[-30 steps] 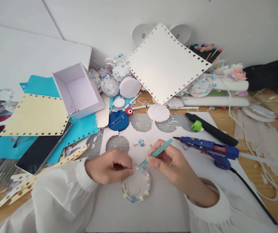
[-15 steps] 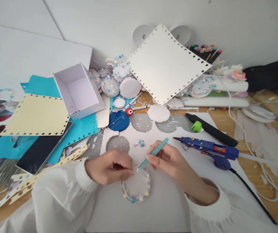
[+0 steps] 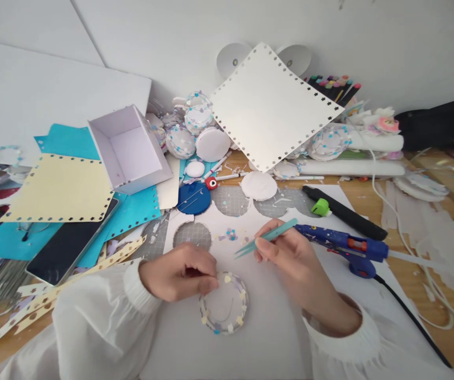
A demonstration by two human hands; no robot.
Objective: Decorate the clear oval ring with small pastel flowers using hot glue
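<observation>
Teal tweezers (image 3: 266, 237) sit between the thumb and fingers of my right hand (image 3: 290, 253), their tips apart and pointing left, above the white sheet. My left hand (image 3: 181, 272) pinches the upper left edge of a small round wreath (image 3: 239, 320) dotted with pale yellow and blue paper shapes. A thin curved strand shows inside the ring. Just beyond both hands lies a small pile of blue, lilac and cream paper pieces (image 3: 232, 234). The blue hot glue gun (image 3: 341, 243) rests to the right of my right hand, its nozzle hidden behind that hand.
An open lilac box (image 3: 130, 153), a phone (image 3: 66, 245) and star-punched yellow paper (image 3: 58, 187) are on the left. A punched white sheet (image 3: 274, 105) leans at the back. On the right lie a black pen-like tool (image 3: 349, 216) and a white cable (image 3: 395, 206).
My right hand has drawn the tweezers up and right, away from the wreath. The cream piece at their tips is gone from them; one shows on the wreath's top. My left hand stays put.
</observation>
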